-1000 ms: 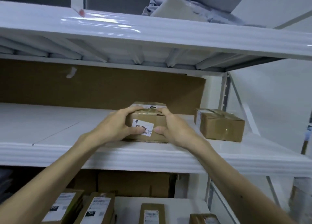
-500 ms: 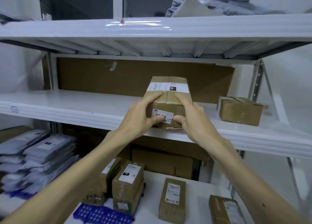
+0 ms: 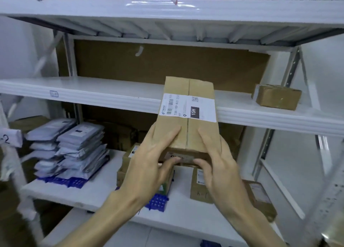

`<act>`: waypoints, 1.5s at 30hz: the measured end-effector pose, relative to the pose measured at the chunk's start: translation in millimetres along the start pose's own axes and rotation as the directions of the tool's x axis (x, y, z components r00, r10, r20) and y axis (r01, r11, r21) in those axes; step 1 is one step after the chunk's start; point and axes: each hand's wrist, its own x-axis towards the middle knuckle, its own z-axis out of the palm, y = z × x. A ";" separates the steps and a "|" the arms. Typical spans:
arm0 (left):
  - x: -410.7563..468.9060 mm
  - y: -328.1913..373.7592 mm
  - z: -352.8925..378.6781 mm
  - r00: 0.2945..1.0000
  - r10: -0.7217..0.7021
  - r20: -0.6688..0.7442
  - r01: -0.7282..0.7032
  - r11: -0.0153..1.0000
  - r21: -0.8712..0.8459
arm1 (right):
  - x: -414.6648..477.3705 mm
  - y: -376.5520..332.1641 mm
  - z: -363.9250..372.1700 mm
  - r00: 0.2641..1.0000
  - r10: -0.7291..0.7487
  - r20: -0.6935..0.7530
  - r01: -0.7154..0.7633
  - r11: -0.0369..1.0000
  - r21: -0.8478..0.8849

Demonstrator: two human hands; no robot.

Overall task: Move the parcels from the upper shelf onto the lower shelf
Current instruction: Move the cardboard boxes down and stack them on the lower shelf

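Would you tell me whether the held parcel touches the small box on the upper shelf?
Apart: head view shows bare shelf between the held parcel and the small box.

On the white label [image 3: 188, 107] of the parcel [image 3: 186, 135], "15H" is printed at 3 o'clock from the barcode [image 3: 170, 107]. A "2" is written on paper [image 3: 9, 139] at 9 o'clock.

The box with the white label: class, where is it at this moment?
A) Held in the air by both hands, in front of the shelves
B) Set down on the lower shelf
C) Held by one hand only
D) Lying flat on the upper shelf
A: the left hand and the right hand both grip the near end of the box, which is tilted in front of the upper shelf and above the lower shelf.
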 end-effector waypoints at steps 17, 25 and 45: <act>-138.4 -145.6 -127.6 0.981 -0.144 0.133 0.152 0.987 -0.052 | -50.8 -139.3 182.3 0.971 0.164 0.174 -0.176 0.983 0.055; -128.8 -213.8 -89.6 0.951 -0.237 0.199 0.255 0.964 -0.071 | -21.9 -99.8 241.3 0.909 0.274 0.314 -0.305 0.951 0.052; -15.4 -368.0 32.3 0.896 -0.335 0.292 0.353 0.936 -0.010 | 110.8 40.7 336.8 0.847 0.364 0.388 -0.400 0.916 0.014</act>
